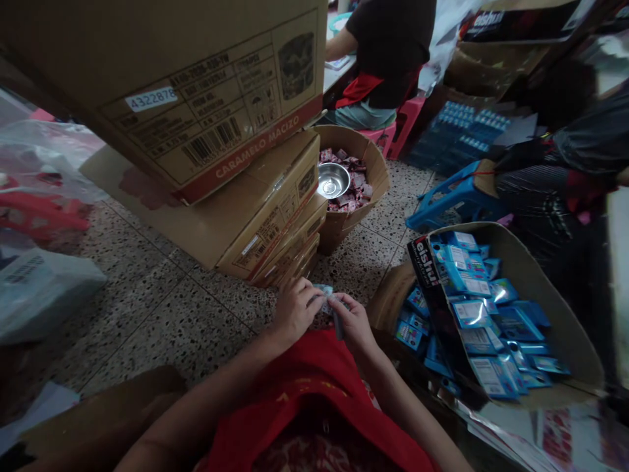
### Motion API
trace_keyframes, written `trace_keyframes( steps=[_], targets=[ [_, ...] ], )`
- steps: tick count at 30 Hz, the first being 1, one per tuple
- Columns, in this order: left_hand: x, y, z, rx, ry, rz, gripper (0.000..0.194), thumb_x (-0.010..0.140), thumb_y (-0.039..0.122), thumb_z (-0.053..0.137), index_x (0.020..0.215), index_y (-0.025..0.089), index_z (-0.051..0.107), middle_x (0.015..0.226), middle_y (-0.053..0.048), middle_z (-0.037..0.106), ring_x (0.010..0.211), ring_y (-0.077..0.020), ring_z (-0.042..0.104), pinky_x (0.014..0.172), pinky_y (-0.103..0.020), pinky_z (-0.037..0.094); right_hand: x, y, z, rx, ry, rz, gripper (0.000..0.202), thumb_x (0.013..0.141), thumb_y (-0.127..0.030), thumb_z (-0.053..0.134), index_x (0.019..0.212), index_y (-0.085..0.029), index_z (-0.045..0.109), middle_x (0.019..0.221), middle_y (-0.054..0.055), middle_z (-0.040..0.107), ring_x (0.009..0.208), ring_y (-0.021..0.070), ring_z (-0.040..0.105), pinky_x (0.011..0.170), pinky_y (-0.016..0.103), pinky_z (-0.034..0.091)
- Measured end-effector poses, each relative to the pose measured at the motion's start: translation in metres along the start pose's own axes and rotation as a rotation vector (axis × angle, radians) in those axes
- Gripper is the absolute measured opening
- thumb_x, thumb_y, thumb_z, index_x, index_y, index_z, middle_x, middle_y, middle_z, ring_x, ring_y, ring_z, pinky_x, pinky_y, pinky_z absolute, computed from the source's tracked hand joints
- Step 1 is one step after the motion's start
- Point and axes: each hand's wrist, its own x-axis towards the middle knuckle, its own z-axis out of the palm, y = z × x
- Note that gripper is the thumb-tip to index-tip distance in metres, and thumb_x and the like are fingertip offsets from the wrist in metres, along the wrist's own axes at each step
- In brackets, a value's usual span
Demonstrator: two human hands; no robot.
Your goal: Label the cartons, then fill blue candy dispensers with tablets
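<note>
Both of my hands meet above my red apron (pixel 314 380), pinching a small light-blue and clear packet (pixel 324 289) between them. My left hand (pixel 296 308) has its fingers closed at the packet's left side. On the other side, my right hand (pixel 352 321) grips it between thumb and fingers, and a thin grey strip hangs below those fingertips. The packet's details are too small to make out.
Stacked cartons (pixel 265 229) rise ahead on the left. Behind them a round cardboard bin (pixel 376 167) holds red packets and a metal bowl (pixel 334 180). At right, an open box (pixel 565 328) holds blue packs, near a blue stool (pixel 449 196). Two people sit beyond.
</note>
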Motion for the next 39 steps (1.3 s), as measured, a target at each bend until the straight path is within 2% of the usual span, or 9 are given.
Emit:
trace_keyframes(
  steps=[8,14,18,21,27,29,32,36,39],
  targets=[
    [-0.004,-0.014,0.003,-0.403,-0.173,-0.317,0.016,0.079,0.025,0.056,0.072,0.018,0.068,0.076,-0.001,0.062,0.074,-0.0126,0.058,0.070,-0.024,0.042,-0.001,0.004,0.008,-0.213,-0.088,-0.129,0.030,0.067,-0.047,0.069,0.073,-0.019,0.061,0.052,-0.005,0.050,0.044,0.0073,0.039,0.043,0.020,0.037],
    [-0.010,-0.025,0.001,-0.382,-0.104,-0.381,0.018,0.080,0.023,0.053,0.070,0.017,0.067,0.073,0.000,0.062,0.071,-0.0123,0.058,0.069,-0.024,0.042,0.010,0.008,0.004,-0.265,-0.060,-0.118,0.030,0.068,-0.046,0.068,0.081,-0.020,0.061,0.055,-0.006,0.052,0.046,0.0080,0.040,0.043,0.020,0.034],
    [-0.015,-0.030,-0.003,0.019,0.101,-0.167,0.022,0.087,0.023,0.049,0.076,0.019,0.067,0.078,-0.003,0.063,0.079,-0.0153,0.058,0.077,-0.029,0.039,0.007,0.001,0.001,-0.305,-0.128,-0.020,0.047,0.067,-0.044,0.071,0.107,-0.021,0.063,0.052,-0.007,0.052,0.040,0.0065,0.036,0.037,0.019,0.027],
    [-0.019,-0.026,-0.005,0.247,0.080,0.089,0.021,0.090,0.023,0.046,0.086,0.020,0.066,0.080,-0.005,0.064,0.082,-0.0181,0.057,0.079,-0.034,0.037,0.002,-0.002,0.008,-0.207,-0.281,0.112,0.058,0.066,-0.049,0.072,0.115,-0.020,0.062,0.047,-0.007,0.049,0.036,0.0058,0.033,0.034,0.019,0.024],
    [-0.033,-0.018,-0.005,0.216,0.051,0.218,0.027,0.090,0.025,0.046,0.113,0.021,0.060,0.101,-0.008,0.066,0.091,-0.0201,0.058,0.082,-0.036,0.038,0.001,-0.002,0.017,0.080,-0.267,0.181,0.052,0.062,-0.050,0.074,0.104,-0.021,0.067,0.048,-0.006,0.051,0.034,0.0046,0.030,0.033,0.019,0.024],
    [-0.035,-0.020,-0.006,0.097,0.110,0.141,0.027,0.090,0.028,0.047,0.112,0.022,0.061,0.106,-0.007,0.066,0.095,-0.0199,0.058,0.087,-0.036,0.038,0.003,-0.003,0.015,0.087,-0.241,0.163,0.050,0.062,-0.049,0.074,0.104,-0.021,0.068,0.049,-0.005,0.053,0.035,0.0054,0.032,0.034,0.019,0.024],
    [-0.032,-0.025,-0.005,-0.222,0.169,-0.194,0.028,0.089,0.033,0.048,0.109,0.018,0.061,0.102,-0.008,0.066,0.094,-0.0186,0.059,0.087,-0.033,0.042,0.004,-0.002,0.012,0.045,-0.237,0.168,0.048,0.065,-0.050,0.071,0.104,-0.021,0.068,0.044,-0.007,0.046,0.034,0.0061,0.028,0.034,0.020,0.022],
    [-0.021,-0.030,0.000,-0.717,-0.113,-0.572,0.030,0.080,0.041,0.055,0.092,0.015,0.065,0.082,-0.003,0.066,0.074,-0.0157,0.060,0.067,-0.026,0.046,0.005,0.002,0.012,0.005,-0.248,0.177,0.046,0.066,-0.052,0.070,0.099,-0.020,0.068,0.047,-0.006,0.049,0.035,0.0050,0.026,0.034,0.019,0.020],
    [-0.018,-0.029,0.006,-0.714,-0.127,-0.591,0.024,0.078,0.038,0.054,0.075,0.017,0.065,0.069,-0.001,0.062,0.068,-0.0142,0.057,0.065,-0.024,0.044,0.012,0.005,0.012,-0.058,-0.248,0.166,0.042,0.067,-0.051,0.069,0.096,-0.021,0.069,0.050,-0.005,0.051,0.037,0.0059,0.031,0.036,0.019,0.025]
  ],
)
